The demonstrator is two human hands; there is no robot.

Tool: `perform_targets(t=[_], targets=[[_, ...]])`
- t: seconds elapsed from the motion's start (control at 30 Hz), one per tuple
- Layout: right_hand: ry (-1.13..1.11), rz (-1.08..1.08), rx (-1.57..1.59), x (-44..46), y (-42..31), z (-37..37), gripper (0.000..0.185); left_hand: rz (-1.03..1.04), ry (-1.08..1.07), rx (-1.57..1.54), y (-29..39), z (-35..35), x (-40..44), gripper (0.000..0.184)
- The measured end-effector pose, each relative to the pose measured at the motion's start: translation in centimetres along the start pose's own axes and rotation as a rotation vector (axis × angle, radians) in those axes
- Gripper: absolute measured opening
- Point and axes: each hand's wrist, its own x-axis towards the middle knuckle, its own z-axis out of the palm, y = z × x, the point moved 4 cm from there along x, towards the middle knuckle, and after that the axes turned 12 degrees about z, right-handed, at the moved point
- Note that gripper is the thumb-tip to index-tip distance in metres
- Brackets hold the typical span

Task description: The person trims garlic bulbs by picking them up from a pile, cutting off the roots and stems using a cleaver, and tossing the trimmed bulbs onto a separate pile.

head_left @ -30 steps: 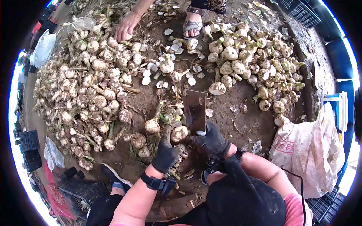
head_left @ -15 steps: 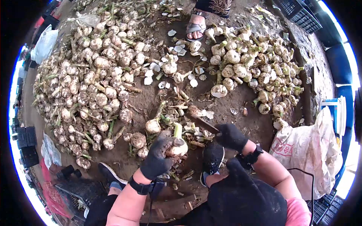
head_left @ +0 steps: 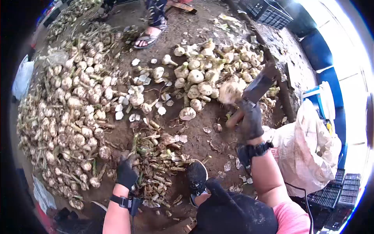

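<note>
My right hand [head_left: 251, 121], in a dark glove, grips a knife [head_left: 261, 85] with a broad dark blade pointing up and to the right. A motion-blurred pale bulb [head_left: 230, 92] is just beyond its fingers; whether they touch it I cannot tell. My left hand [head_left: 127, 171], also gloved, reaches low at the left edge of a heap of cut stems [head_left: 156, 171]. Its fingers close around a bulb, mostly hidden, whose green stem [head_left: 135, 142] rises from the grip.
A big pile of soil-covered bulbs [head_left: 74, 113] spreads at left. Trimmed bulbs [head_left: 206, 74] lie ahead, with white slices [head_left: 161, 110] nearby. Another person's sandalled foot [head_left: 149, 37] stands beyond. A white sack [head_left: 307, 148], a bucket [head_left: 327, 101] and crates [head_left: 267, 13] line the right.
My right hand swung the knife up and right, towards the trimmed pile. The trimmed bulb left my left hand, which moved onto another stemmed bulb. The view shifted right.
</note>
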Motion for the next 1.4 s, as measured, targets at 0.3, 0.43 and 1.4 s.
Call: perform_targets(t=[0.3,0.43,1.4], targets=[[-0.318,0.1,-0.322,-5.6,5.0,7.5,0.02,-0.298,0.029,-0.818,6.2,-2.7,2.8,0.041],[-0.753,-0.002,-0.275,-9.4,7.7,13.4,0.036,-0.268,0.009,-1.302,11.5,-2.1,2.3,0.062],[-0.738,-0.479,-1.159,-12.2,7.5,15.1,0.021,-0.19,-0.101,-1.181,7.7,5.6,-3.0,0.037]])
